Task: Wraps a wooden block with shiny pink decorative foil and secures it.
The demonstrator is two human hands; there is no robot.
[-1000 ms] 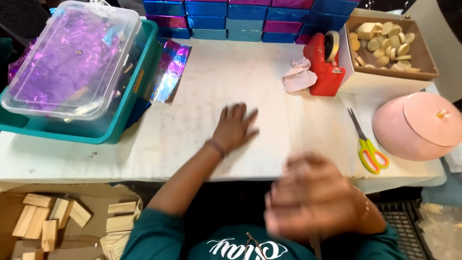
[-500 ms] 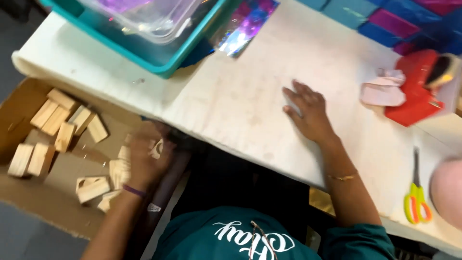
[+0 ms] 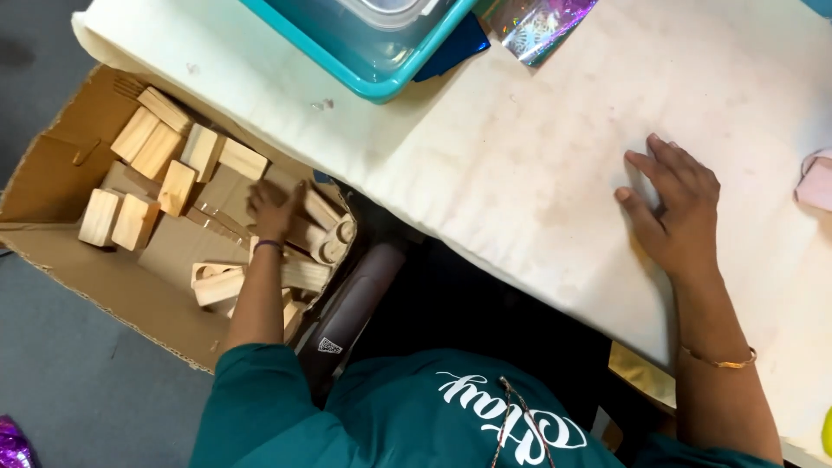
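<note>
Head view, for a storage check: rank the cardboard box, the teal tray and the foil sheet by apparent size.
1. cardboard box
2. teal tray, cut off by the frame, so its rank is unsure
3. foil sheet, also cut off

Table and floor: surfaces and what rests on them.
White table (image 3: 520, 156), faintly stained, runs from 11 o'clock to 4 o'clock. On it: a teal tray (image 3: 347, 65) at 12 o'clock, shiny foil (image 3: 542, 26) just beside it, a pink item (image 3: 819, 182) at the 3 o'clock edge, and the right hand (image 3: 676, 212) lying flat, fingers spread. On the grey floor (image 3: 78, 381), at 9 o'clock, sits an open cardboard box (image 3: 52, 173) of wooden blocks (image 3: 156, 152).
</note>
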